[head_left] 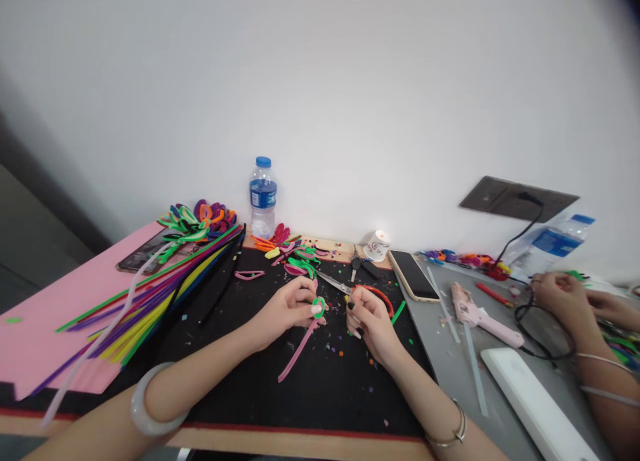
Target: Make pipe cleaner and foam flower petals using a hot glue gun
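My left hand [287,307] pinches a small green pipe-cleaner loop [319,307] wound on a pink pipe cleaner [298,349] that trails toward me over the black mat [240,374]. My right hand [367,317] sits just right of the loop, fingers curled; I cannot tell whether it holds the green end. Scissors with orange handles [373,292] lie right behind my right hand.
A bundle of coloured pipe cleaners [150,294] lies left on a pink sheet [45,314]. Finished loops [295,254], a water bottle [263,197], a phone [413,275], a pink glue gun [477,314]. Another person's hands [565,297] work at right.
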A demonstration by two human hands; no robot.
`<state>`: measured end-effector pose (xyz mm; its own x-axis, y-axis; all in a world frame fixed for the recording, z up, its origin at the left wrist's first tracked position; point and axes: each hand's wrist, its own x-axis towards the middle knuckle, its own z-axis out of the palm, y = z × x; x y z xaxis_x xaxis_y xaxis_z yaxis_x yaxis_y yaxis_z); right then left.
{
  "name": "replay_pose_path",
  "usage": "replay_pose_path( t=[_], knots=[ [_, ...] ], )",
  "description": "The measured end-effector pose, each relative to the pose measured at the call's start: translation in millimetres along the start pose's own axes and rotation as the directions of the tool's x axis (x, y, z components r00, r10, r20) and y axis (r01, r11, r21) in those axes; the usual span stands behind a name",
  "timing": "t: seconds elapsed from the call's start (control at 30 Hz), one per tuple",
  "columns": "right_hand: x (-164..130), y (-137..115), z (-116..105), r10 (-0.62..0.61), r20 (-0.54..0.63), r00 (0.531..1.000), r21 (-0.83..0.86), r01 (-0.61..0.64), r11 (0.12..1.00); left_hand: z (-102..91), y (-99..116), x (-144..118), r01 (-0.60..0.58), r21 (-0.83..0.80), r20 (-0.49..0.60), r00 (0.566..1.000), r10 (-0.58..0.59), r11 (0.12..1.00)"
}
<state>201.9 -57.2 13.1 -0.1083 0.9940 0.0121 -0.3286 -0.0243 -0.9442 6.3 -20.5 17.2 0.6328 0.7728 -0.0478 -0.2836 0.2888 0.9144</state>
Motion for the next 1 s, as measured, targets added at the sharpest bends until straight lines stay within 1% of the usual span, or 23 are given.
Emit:
replay_pose_path(
  t=[0.23, 0.43, 0.7, 0.87, 1.0],
  knots=[
    [1.1, -1.2, 2.7, 0.012, -0.03, 0.999, 0.001, -0.012, 1.0, -0.2, 4.0, 3.3, 0.018, -0.011, -0.043, 0.999, -0.018, 1.0],
    [-1.6, 0.4, 5.9, 0.033, -0.046, 0.998, -0.01, -0.034, 0.999, -0.9, 4.3, 5.5, 0.021, 0.002, -0.055, 0.998, -0.021, 1.0],
    [0.7, 3.6, -0.2, 0.042, -0.023, 0.999, 0.02, -0.042, 0.999, -0.8, 6.5, 11.3, 0.031, -0.02, -0.061, 0.998, -0.032, 0.999],
    [-0.2, 3.9, 1.2, 0.061, -0.025, 0.998, 0.028, -0.06, 0.998, 1.3, 7.7, 10.7, 0.046, -0.022, -0.061, 0.997, -0.047, 0.999],
    [-2.8, 8.3, 1.4, 0.075, -0.004, 0.997, -0.005, -0.075, 0.997, -1.2, 7.4, 8.5, 0.035, -0.027, -0.07, 0.997, -0.037, 0.999]
  ],
)
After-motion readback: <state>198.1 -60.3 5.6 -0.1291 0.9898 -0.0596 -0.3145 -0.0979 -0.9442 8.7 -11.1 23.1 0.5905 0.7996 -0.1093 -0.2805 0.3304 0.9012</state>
